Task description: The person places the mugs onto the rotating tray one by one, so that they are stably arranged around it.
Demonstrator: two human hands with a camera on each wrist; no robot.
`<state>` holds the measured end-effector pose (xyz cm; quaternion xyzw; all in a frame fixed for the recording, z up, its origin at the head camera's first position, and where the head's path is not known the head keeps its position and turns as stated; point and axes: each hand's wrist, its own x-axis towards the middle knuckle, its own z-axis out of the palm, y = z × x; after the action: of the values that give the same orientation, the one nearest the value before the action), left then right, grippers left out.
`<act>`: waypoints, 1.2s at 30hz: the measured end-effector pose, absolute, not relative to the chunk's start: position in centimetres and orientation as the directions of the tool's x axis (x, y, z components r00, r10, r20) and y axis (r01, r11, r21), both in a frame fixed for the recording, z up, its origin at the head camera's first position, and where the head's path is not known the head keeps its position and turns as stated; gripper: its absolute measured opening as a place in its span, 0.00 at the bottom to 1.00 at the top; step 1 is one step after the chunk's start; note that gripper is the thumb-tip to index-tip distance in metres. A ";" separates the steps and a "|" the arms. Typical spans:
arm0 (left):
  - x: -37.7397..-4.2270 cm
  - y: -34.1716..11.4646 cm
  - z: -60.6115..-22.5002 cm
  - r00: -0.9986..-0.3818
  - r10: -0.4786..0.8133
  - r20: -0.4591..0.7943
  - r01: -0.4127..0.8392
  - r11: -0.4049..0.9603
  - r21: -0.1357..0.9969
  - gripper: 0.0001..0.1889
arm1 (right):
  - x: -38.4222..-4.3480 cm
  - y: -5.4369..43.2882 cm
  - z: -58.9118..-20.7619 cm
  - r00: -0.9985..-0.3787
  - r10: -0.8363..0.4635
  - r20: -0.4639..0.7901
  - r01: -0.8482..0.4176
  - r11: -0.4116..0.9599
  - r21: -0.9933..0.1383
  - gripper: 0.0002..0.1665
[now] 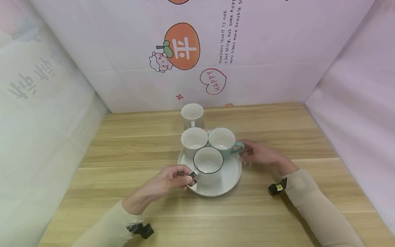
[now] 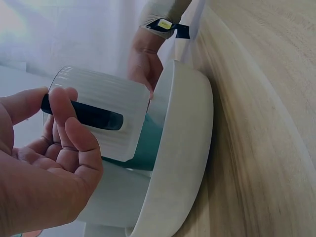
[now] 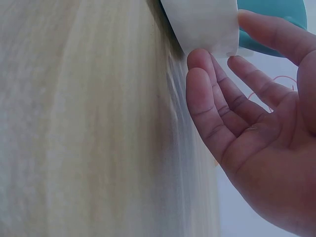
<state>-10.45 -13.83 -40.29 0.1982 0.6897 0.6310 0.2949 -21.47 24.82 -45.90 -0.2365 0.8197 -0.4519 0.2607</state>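
Observation:
By its black handle, the left hand pinches a white ribbed mug with a dark rim, between thumb and fingers. That mug is at the front of a round white plate with a raised rim. A teal mug and a plain white mug stand behind it on the plate. At the plate's right edge is the right hand, beside the teal mug's handle. Its thumb touches the plate's rim in the right wrist view, and the relaxed, slightly bent fingers lie by the outer wall.
Another white mug stands behind the plate, its handle toward the front. Everything rests on a wood-grain table. A printed white cloth rises behind the table, with pale cloth at both sides.

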 end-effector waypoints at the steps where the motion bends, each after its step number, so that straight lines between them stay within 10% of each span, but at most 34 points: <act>1: -10.5 -13.7 -40.4 -0.746 0.646 -0.163 -0.103 0.129 0.986 0.14 | -21.5 24.8 -45.9 -0.752 -0.624 -0.213 -0.154 0.480 -0.864 0.30; 36: -10.4 -9.4 -42.7 -0.719 0.665 -0.202 -0.155 0.129 0.979 0.12 | -21.3 24.7 -45.5 -0.747 -0.629 -0.213 -0.147 0.469 -0.871 0.29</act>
<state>-10.38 -9.35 -42.74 0.1881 0.6778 0.6325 0.3244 -21.27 24.68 -45.52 -0.2381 0.8155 -0.4569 0.2639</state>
